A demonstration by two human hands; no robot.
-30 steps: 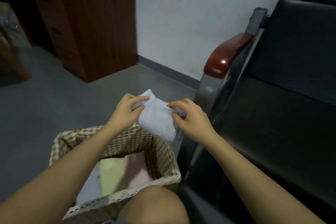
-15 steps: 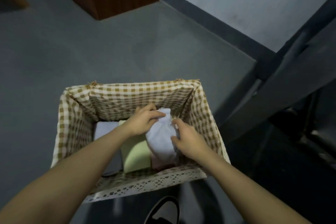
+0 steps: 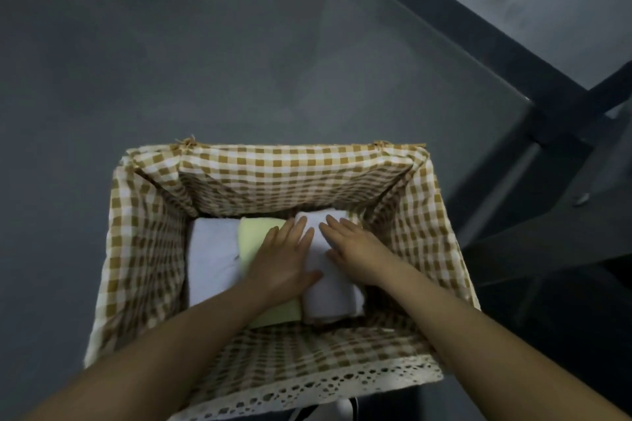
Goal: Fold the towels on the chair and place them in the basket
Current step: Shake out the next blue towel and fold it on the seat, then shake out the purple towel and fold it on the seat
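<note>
A: What's changed?
B: White towel [image 3: 330,294], gripped above the basket [image 3: 307,167] a sec ago, now lies inside, right of the yellow towel [image 3: 254,236]. Left hand [image 3: 284,260] & right hand [image 3: 355,249] flat, pressing it.
A: Meaning?
B: Prob. placed; release next.

The basket [image 3: 147,249] stands on the floor, rectangular, lined with tan-and-white checked cloth that folds over its rim, with a white lace trim along the near edge. Three folded towels lie side by side on its bottom. The pale lavender towel [image 3: 212,260] is at the left, touching the pale yellow-green towel [image 3: 254,232] in the middle. The white towel [image 3: 331,297] is at the right, folded into a thick oblong, its long side running from the far wall toward the near wall.
</note>
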